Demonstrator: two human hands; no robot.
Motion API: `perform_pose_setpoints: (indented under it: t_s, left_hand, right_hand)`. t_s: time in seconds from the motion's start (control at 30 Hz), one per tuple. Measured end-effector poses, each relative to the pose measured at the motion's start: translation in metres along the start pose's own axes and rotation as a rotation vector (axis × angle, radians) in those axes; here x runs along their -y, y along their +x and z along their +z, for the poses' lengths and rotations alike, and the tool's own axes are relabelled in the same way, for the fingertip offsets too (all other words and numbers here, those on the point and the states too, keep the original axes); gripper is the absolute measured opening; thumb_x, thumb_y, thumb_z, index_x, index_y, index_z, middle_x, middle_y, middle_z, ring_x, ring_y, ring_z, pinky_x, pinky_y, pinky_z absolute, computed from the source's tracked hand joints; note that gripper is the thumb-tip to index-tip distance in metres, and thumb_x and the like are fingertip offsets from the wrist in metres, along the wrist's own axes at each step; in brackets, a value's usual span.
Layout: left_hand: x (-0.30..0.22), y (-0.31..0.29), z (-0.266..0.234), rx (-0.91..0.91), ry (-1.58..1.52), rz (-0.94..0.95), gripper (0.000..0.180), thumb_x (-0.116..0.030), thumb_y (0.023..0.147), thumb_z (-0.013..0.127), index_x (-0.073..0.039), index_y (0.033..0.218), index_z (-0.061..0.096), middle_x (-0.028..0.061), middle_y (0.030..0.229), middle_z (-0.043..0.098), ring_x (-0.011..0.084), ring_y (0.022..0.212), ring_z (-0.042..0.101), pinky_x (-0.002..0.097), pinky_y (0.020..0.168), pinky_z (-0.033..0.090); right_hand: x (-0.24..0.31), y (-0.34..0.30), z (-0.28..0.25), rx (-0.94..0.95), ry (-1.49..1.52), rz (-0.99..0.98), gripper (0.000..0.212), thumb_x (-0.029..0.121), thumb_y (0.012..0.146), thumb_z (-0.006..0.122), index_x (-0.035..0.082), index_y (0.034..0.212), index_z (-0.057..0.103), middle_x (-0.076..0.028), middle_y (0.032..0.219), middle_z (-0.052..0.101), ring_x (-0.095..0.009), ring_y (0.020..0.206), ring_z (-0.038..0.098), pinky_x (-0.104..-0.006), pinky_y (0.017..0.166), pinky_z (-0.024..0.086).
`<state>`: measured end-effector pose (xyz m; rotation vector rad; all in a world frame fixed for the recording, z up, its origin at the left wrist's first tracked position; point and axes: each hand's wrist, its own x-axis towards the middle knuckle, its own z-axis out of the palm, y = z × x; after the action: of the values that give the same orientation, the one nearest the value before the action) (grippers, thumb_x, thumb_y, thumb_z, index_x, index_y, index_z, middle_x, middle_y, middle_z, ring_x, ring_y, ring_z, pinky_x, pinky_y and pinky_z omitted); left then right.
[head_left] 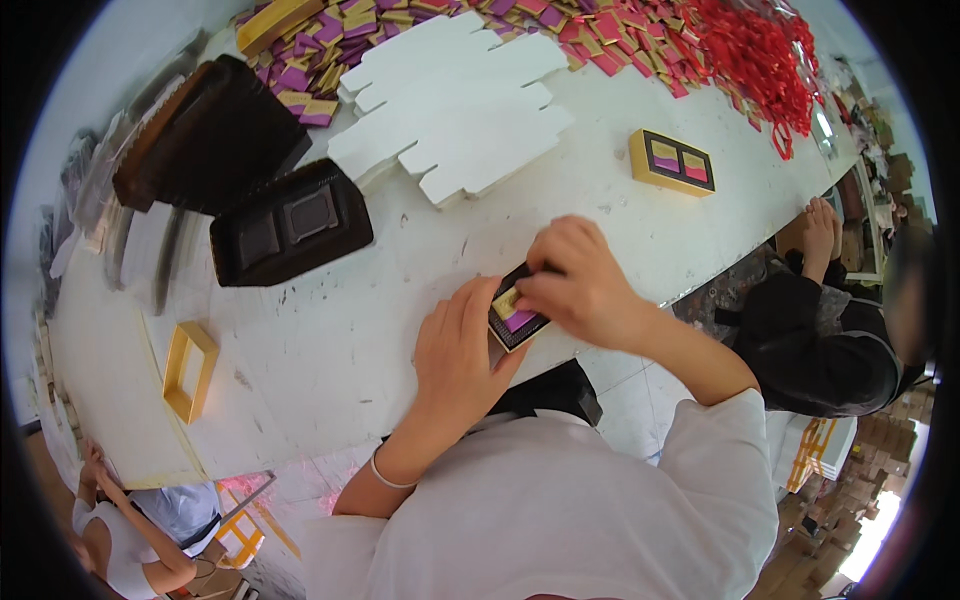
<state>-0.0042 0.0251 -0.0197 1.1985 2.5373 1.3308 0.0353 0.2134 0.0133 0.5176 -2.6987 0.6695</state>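
Observation:
Near the table's front edge my left hand (455, 345) wraps round a small gold box (516, 343) with a black insert. Inside it lies a purple-and-gold wrapped piece (516, 316). My right hand (588, 290) is over the box's other end, its fingers closed in a pinch just above the insert. Those fingers cover that part of the box, and what they hold, if anything, is hidden. Farther right stands a similar gold box (672, 162), with a purple-and-gold and a pink-and-gold piece in its two compartments.
White flat card blanks (455, 105) are stacked at the back centre. Behind them spread purple-and-gold pieces (318, 40), pink ones (610, 45) and red ribbons (765, 60). Black trays (292, 225) and an open gold frame (190, 372) lie left. People sit at both sides.

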Motion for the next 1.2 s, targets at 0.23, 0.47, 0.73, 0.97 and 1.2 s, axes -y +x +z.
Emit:
perform_pose_setpoints:
  t_s: [0.23,0.47,0.73,0.97,1.2]
  left_hand:
    - [-0.002,0.002,-0.002,0.005,0.053,-0.002,0.063,-0.018,0.068,0.080,-0.003,0.122,0.051,0.0148,0.118,0.057,0.0324,0.098,0.057,0.0405,0.080,0.045]
    - [-0.002,0.004,-0.003,0.042,0.050,-0.006,0.065,-0.018,0.069,0.080,-0.003,0.124,0.049,0.0145,0.119,0.057,0.0321,0.096,0.058,0.0397,0.080,0.045]
    - [0.001,0.003,-0.003,0.057,0.041,-0.008,0.067,-0.019,0.068,0.081,-0.002,0.124,0.049,0.0182,0.117,0.057,0.0325,0.098,0.059,0.0374,0.078,0.050]
    - [0.002,-0.002,-0.005,0.037,0.023,-0.026,0.066,-0.016,0.069,0.080,-0.002,0.126,0.049,0.0183,0.118,0.057,0.0348,0.101,0.057,0.0404,0.083,0.047]
    - [-0.003,0.002,-0.006,0.089,0.020,-0.004,0.065,-0.017,0.071,0.078,-0.003,0.126,0.047,0.0175,0.120,0.056,0.0347,0.104,0.056,0.0424,0.087,0.045]
  right_hand:
    - [-0.029,0.004,-0.027,-0.258,-0.217,-0.165,0.020,0.008,0.070,0.065,0.001,0.089,0.063,-0.010,0.097,0.060,-0.028,0.089,0.058,-0.0439,0.080,0.048]
    - [-0.223,0.054,-0.075,-0.283,-0.288,0.540,0.033,0.026,0.082,0.070,-0.001,0.101,0.064,-0.018,0.095,0.064,-0.035,0.093,0.060,-0.0419,0.079,0.048]
    - [-0.255,0.103,-0.056,0.012,-0.532,0.671,0.031,0.028,0.081,0.068,-0.002,0.089,0.061,-0.020,0.085,0.065,-0.038,0.083,0.062,-0.0450,0.073,0.049]
    - [-0.122,0.050,-0.108,0.045,-0.048,0.358,0.023,0.011,0.083,0.065,0.003,0.105,0.066,-0.014,0.099,0.066,-0.030,0.088,0.062,-0.0364,0.078,0.050]
    - [-0.025,-0.025,-0.049,0.227,0.154,0.093,0.024,0.008,0.078,0.070,0.008,0.102,0.068,-0.011,0.115,0.056,-0.029,0.101,0.054,-0.0376,0.090,0.043]
